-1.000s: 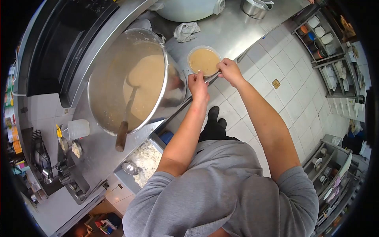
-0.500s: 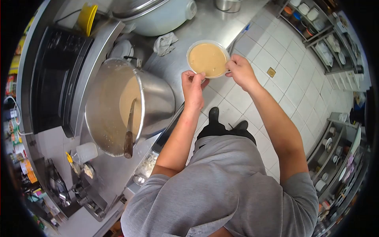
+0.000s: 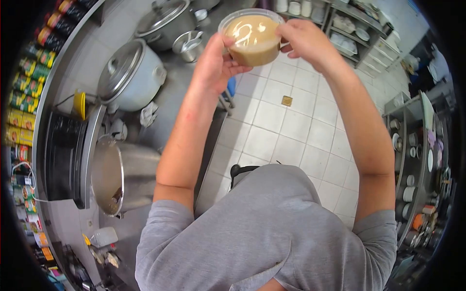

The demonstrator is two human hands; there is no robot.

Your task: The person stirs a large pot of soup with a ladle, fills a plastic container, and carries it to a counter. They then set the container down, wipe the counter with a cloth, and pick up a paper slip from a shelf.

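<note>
A round clear plastic tub [image 3: 253, 51] full of light-brown liquid is held up in front of me at the top of the view, slightly tilted toward the camera. Shiny reflections lie on the liquid's surface. My left hand [image 3: 219, 58] grips its left side, thumb at the rim and fingers beneath. On the right rim, my right hand [image 3: 307, 41] pinches the edge with thumb and fingers. Down to the left stands a big steel stockpot [image 3: 138, 169]; the brown end of a handle [image 3: 117, 195] shows at its opening.
Along the left steel counter [image 3: 170, 102] stand a large lidded cooker [image 3: 133, 75], a lidded pot [image 3: 165, 22], a small steel pot [image 3: 188, 47] with utensils and a crumpled cloth [image 3: 148, 114]. Shelves of dishes [image 3: 412, 160] line the right. White floor tiles [image 3: 276, 126] lie below.
Both hands have raised the tub farther up and away from the counter. My left hand has shifted from the near rim to the tub's left side. The camera view has tilted upward.
</note>
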